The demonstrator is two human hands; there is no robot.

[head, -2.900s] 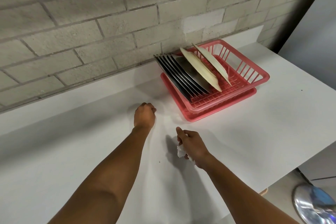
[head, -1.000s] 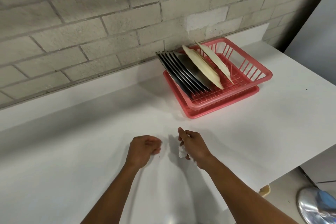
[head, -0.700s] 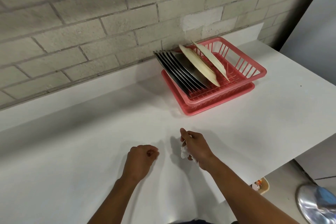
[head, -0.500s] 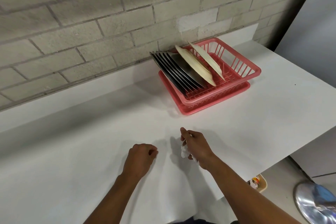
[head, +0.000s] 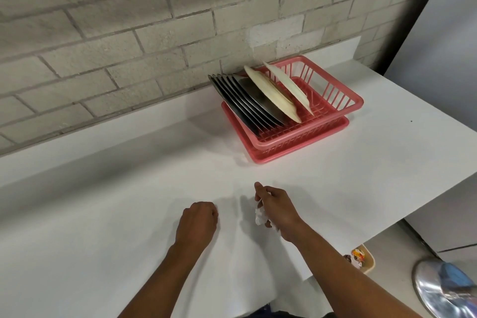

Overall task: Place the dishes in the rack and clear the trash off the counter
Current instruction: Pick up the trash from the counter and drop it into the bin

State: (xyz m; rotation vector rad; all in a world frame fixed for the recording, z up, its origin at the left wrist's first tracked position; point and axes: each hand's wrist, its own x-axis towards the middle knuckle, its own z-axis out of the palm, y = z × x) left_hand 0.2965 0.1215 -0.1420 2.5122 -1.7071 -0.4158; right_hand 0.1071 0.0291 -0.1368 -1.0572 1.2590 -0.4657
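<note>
A pink dish rack [head: 333,121] stands on the white counter [head: 103,188] against the brick wall. Several steel plates [head: 247,103] and two cream plates [head: 273,93] lean upright in it. My right hand [head: 277,208] hovers over the counter near its front and grips a crumpled white paper tissue [head: 259,215]. My left hand [head: 198,222] is beside it to the left, fingers curled into a fist just above the counter; I cannot see whether anything is inside it.
A small tan bin [head: 361,258] holding colourful wrappers sits on the floor below the counter's right front edge. A round metal lid or stool [head: 444,289] is at the bottom right. The counter ends on the right at a grey wall.
My left hand drew back from near the rack toward me and now sits beside my right hand. My right hand has kept its hold on the tissue.
</note>
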